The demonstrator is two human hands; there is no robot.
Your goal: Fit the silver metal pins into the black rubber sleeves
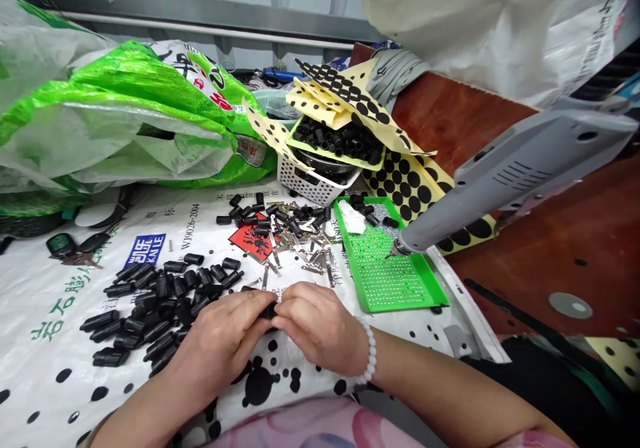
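Note:
My left hand (pixel 227 331) and my right hand (pixel 317 328) meet over the table's near side, fingertips pinched together on a small black plastic sleeve (pixel 270 310). Most of that sleeve is hidden by my fingers. Left of my hands lies a loose pile of black plastic sleeves (pixel 165 288). Beyond my fingers, thin metal strips (pixel 315 251) are scattered on the white sheet. More short black caps (pixel 245 215) lie among and behind them. A white bead bracelet circles my right wrist.
A green perforated tray (pixel 395 281) at the right holds screws, a white lump and a few black pieces. Over it points a grey electric screwdriver (pixel 480 175). Behind stands a white basket (pixel 315 185) with black parts and dotted sticker sheets. Green plastic bags (pixel 150 108) and keys (pixel 75 255) are at left.

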